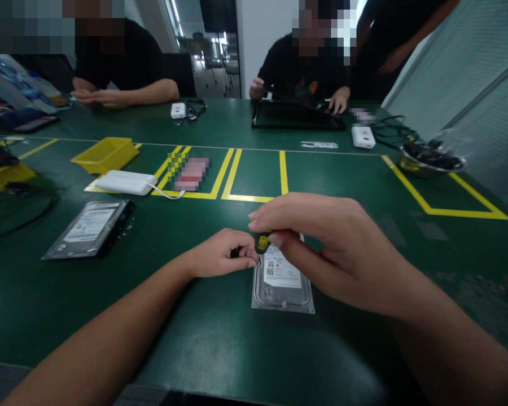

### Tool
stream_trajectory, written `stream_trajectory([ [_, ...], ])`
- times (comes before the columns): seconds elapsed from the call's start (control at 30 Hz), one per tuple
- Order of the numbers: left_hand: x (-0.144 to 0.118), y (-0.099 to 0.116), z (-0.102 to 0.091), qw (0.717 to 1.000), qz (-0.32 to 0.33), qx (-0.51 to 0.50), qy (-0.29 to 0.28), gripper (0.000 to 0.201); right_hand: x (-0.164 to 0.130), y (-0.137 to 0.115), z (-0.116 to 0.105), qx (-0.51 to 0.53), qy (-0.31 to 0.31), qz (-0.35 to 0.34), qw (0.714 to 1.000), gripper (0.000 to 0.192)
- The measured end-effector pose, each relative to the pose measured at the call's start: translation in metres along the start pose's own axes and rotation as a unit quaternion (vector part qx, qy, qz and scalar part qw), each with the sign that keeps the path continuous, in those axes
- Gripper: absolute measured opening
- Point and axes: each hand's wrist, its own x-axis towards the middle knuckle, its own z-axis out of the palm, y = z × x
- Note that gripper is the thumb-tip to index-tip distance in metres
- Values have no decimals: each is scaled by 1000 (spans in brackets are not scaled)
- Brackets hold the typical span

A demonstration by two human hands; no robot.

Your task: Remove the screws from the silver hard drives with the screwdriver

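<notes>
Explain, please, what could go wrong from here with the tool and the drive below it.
The tool in the right hand might slip and poke the left hand, whose fingers are very close to it. A slip might also scratch the drive below. The small bits beside the other drive could get lost if knocked.

Yellow tray (117, 158), white power bank (127, 182) beside it — cable (167, 195) attached, bowl (410, 164) of dark things (432, 155) far right

The green table (220, 355) carries hard drives (283, 276) and, probably, a power bank (127, 182).
</notes>
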Motion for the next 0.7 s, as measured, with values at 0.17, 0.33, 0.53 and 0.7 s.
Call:
stream_trajectory([
  [0.17,-1,1,0,1000,-11,23,18,21,2,1,2,1,18,21,1000,14],
  [0.33,0,0,-1,1000,-5,8,8,21,1,2,2,10,24,2,1000,17],
  [0.53,2,2,-1,1000,-2,-6,6,24,0,0,1,4,11,-3,1000,25],
  [0.7,1,6,-1,1000,-17,0,26,23,2,-1,5,-4,31,8,999,15],
])
